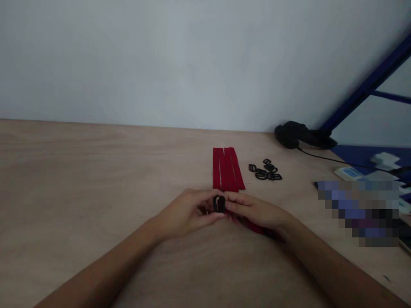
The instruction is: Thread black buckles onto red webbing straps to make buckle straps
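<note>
At a wooden table (96,179) below a pale wall (128,64), you pinched a black buckle (221,205) in your left hand (188,214) while your right hand (258,209), closed on a red strap (255,226), met the buckle's right side. Working strap and buckle together looked to be the step in hand; whether the strap ran through could not be told. The next move seemed to call for a steady left pinch and fine right-finger guidance. Red strips (227,169) lay just beyond your fingers, loose black buckles (270,176) to their right. Plain wood stretched leftward, leaving elbow room; a black bundle (290,134) and cord (321,156) sat by the far edge at right.
</note>
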Tool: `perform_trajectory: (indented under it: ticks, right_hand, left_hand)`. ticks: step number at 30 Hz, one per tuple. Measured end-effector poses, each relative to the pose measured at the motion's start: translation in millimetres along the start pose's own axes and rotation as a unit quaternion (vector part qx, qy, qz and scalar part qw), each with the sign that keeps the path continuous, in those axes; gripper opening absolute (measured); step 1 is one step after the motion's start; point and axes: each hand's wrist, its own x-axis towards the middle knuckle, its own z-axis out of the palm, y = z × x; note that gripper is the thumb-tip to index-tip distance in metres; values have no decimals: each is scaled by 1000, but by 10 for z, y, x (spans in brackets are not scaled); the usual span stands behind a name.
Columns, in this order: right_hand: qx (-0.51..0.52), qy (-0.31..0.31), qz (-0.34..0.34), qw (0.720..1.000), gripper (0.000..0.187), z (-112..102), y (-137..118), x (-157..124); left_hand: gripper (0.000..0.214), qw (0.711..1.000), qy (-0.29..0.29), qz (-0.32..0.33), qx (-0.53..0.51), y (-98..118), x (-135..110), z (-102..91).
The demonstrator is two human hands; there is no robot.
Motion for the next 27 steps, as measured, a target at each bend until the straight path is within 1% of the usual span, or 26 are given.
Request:
perform_trajectory:
  ticks: [2,4,7,10,13,15,17,22,25,27]
  right_hand:
    - [27,-15,4,1000,34,-17,4,-5]
    - [48,-19,4,999,33,-33,7,-8]
    - [50,-12,-5,999,32,-38,10,-9]
    - [54,-8,-9,998,32,-22,18,-5]
    - [63,-1,-9,998,32,-9,28,-2]
    - [66,9,-8,998,33,-8,26,-1]
    - [59,30,-1,998,34,-12,13,2]
    - [-23,111,20,993,36,10,-43,17]
    - [-17,156,25,987,34,65,-72,24]
    - [-2,189,31,982,33,102,-91,23]
  left_hand:
    - [23,1000,6,5,4,5,-4,1]
    - [22,1000,18,9,-18,3,-6,5]
    - [22,997,22,5,-72,-13,-2,18]
    - [25,995,14,-3,-99,-27,5,32]
    - [31,995,2,-15,-101,-16,8,30]
    - [32,997,-6,-19,-77,-3,10,19]
    - [33,999,-7,-15,-41,3,14,2]
    - [33,998,16,6,57,-45,43,-21]
    - [29,998,29,1,58,-75,57,-3]
    - [30,998,47,-18,40,-84,60,14]
